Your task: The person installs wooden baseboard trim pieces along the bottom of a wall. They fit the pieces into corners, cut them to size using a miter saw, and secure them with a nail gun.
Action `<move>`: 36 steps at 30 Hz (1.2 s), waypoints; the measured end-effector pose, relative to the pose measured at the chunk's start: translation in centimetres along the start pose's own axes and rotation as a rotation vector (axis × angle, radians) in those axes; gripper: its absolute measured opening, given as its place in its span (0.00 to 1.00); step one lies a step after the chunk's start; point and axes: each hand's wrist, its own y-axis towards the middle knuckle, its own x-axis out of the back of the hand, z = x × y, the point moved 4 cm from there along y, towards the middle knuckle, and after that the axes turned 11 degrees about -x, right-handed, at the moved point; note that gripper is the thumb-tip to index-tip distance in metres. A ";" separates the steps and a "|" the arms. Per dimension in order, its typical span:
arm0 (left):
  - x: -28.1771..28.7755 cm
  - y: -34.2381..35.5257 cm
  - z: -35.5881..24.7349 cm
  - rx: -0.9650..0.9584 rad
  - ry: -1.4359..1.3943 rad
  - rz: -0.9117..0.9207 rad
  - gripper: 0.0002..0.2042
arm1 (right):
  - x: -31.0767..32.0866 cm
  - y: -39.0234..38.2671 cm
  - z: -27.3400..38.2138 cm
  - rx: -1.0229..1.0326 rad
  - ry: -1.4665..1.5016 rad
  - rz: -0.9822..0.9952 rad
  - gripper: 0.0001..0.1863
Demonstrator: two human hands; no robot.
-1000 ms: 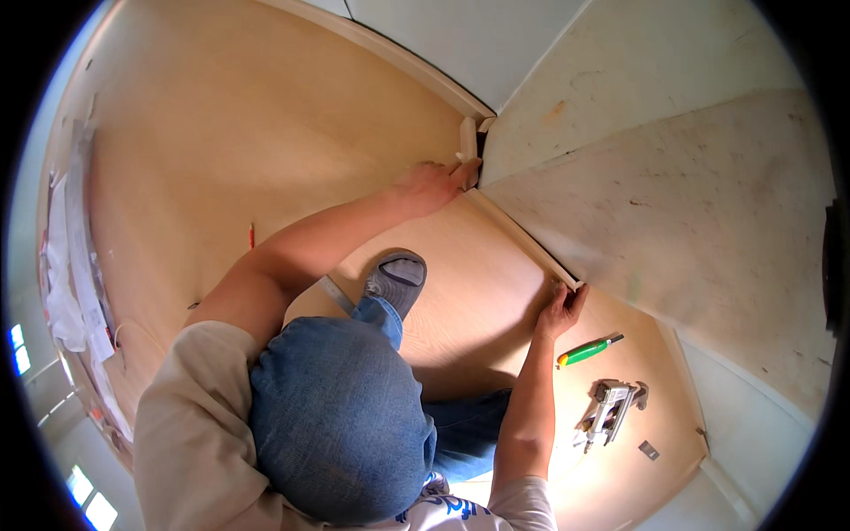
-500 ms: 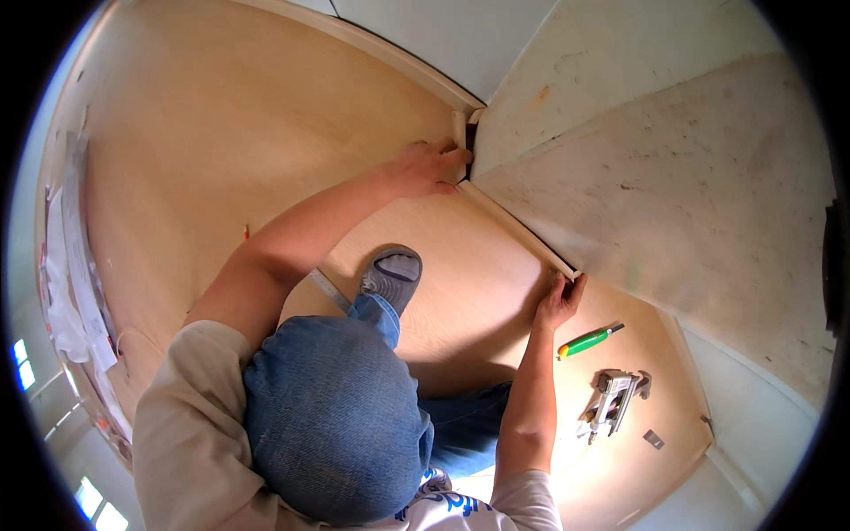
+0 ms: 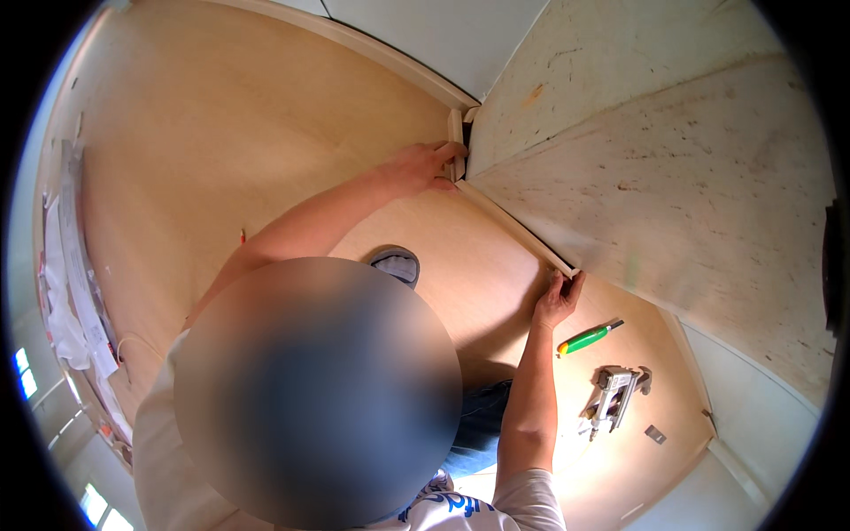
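Observation:
My left hand (image 3: 427,168) reaches to the inner corner, its fingers closed on a short pale trim piece (image 3: 456,133) that stands beside a dark gap. From that corner a longer trim strip (image 3: 513,228) runs along the foot of the stained panel (image 3: 655,186). At the strip's near right end, my right hand (image 3: 557,301) grips it with thumb and fingers. The fingertips there are partly hidden under the strip's end. Both trim pieces lie against the wooden floor (image 3: 266,115).
Right of my right forearm lie a green-handled tool (image 3: 586,340), a nail gun (image 3: 611,396), a hammer head (image 3: 645,382) and a small grey plate (image 3: 655,434). A red pencil-like stick (image 3: 243,236) is beyond my left forearm. White sheeting (image 3: 66,274) lines the left edge. A shoe (image 3: 396,264) rests mid-floor.
Both hands keep their places on the trim. The view has shifted very slightly, and a blurred round patch now covers the raised knee and part of the left arm.

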 end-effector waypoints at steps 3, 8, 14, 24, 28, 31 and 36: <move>0.1 0.4 0.2 -0.030 0.084 0.049 0.30 | -0.1 0.0 0.0 -0.015 0.002 -0.004 0.30; -0.4 0.6 1.2 -0.119 0.209 0.145 0.28 | 0.2 0.1 -0.7 -0.021 0.011 -0.006 0.30; -0.7 0.4 1.3 -0.108 0.195 0.146 0.26 | -0.1 -0.1 -0.5 -0.016 0.023 -0.005 0.30; -0.2 0.3 0.2 -0.099 0.164 0.182 0.24 | -0.1 -0.1 -0.3 -0.010 -0.014 -0.024 0.31; -0.4 -0.2 -0.1 0.042 0.090 0.192 0.24 | -0.6 -0.2 1.2 0.024 0.016 -0.028 0.28; -1.3 -1.0 1.9 -0.159 0.238 0.128 0.23 | -0.7 -0.2 0.8 0.045 -0.017 -0.025 0.30; -2.0 -0.6 1.4 -0.048 0.133 0.117 0.25 | 0.2 0.2 -1.2 0.050 -0.012 -0.029 0.32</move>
